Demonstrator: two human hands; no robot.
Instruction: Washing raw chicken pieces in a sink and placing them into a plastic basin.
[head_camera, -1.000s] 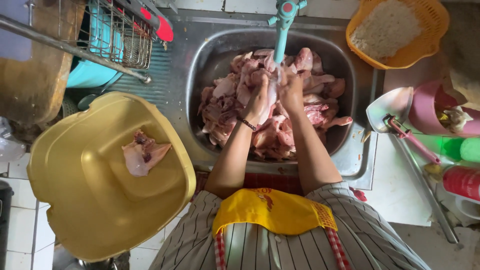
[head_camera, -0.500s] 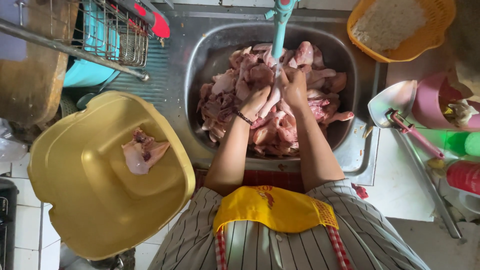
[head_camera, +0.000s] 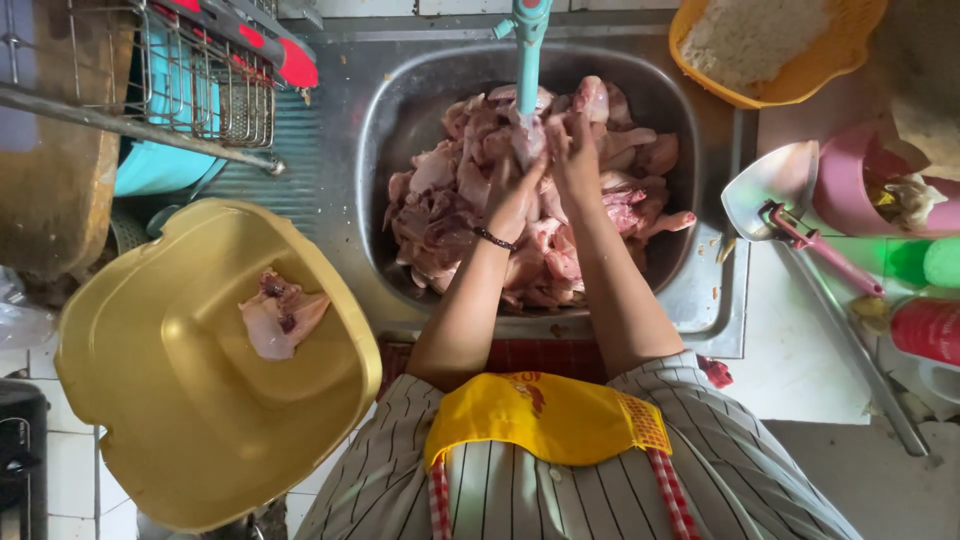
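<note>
A steel sink (head_camera: 395, 110) is heaped with raw chicken pieces (head_camera: 450, 215). Both my hands are raised over the heap under the teal tap (head_camera: 528, 45). My left hand (head_camera: 512, 190), with a dark bracelet at the wrist, and my right hand (head_camera: 575, 155) together hold one chicken piece (head_camera: 528, 140) in the running water. To the left, a yellow plastic basin (head_camera: 150, 420) holds a single chicken piece (head_camera: 278, 318).
A wire dish rack (head_camera: 200, 90) with a teal item sits at upper left. An orange basket of white grains (head_camera: 770, 45) stands at upper right. A metal scoop with a pink handle (head_camera: 790, 215), a pink container (head_camera: 860, 185) and bottles lie to the right.
My hands have stayed under the tap with the chicken piece, shifting slightly as they rub it. The basin and its piece have not moved.
</note>
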